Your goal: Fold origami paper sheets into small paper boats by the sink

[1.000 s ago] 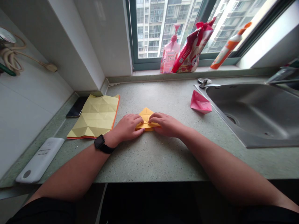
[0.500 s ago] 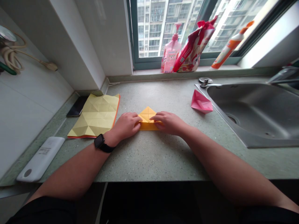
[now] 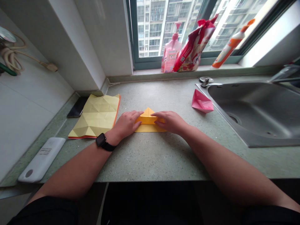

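A folded yellow-orange sheet of paper (image 3: 148, 120) lies on the counter between my hands. Its top forms a triangle with a centre crease, and a raised strip crosses its middle with a flat band below. My left hand (image 3: 127, 123) pinches the left end of the strip between thumb and fingers. At the right end my right hand (image 3: 172, 122) grips the same strip, fingertips on its upper edge and thumb underneath. Both hands hide the paper's side corners. A black watch (image 3: 101, 140) sits on my left wrist.
Creased yellow paper with orange sheets beneath (image 3: 96, 117) lies left, partly over a dark phone (image 3: 76, 107). Nearer is a white power bank (image 3: 42, 159). A pink folded paper shape (image 3: 202, 102) stands beside the steel sink (image 3: 257, 115). Bottles and a red bag (image 3: 194, 47) line the windowsill.
The lower part of the paper has opened up, with its strip now raised over the triangle's base and a flat band showing beneath. My hands have shifted slightly with the strip.
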Tool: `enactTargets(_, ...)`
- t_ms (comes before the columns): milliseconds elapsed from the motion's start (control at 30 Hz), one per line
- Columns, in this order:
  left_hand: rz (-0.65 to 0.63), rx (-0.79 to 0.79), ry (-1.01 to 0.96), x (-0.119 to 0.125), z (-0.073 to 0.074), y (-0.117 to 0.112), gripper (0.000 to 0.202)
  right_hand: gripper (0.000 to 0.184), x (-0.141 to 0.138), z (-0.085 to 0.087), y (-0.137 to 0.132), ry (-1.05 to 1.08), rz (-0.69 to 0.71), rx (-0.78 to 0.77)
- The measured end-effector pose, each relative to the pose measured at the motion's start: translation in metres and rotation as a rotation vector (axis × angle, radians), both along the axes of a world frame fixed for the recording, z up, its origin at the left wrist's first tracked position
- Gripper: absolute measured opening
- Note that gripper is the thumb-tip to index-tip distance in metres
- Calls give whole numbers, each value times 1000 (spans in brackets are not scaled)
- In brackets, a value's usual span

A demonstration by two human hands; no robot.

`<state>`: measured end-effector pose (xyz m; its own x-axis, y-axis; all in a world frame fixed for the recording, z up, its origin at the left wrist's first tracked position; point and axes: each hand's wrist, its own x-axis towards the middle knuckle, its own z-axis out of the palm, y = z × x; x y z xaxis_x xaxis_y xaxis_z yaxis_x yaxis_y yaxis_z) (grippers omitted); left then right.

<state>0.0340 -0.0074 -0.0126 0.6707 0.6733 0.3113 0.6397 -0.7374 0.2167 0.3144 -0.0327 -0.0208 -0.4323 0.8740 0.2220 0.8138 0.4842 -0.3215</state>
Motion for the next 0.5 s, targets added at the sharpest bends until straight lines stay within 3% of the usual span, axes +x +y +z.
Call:
enactTargets(300,-31,30,13,1,-1,4,40,42,2,-4,3,-20,-48,120)
enactTargets(500,-215,31,21,8,-6,3,34,20,-4,-3,2,-55,-84,69)
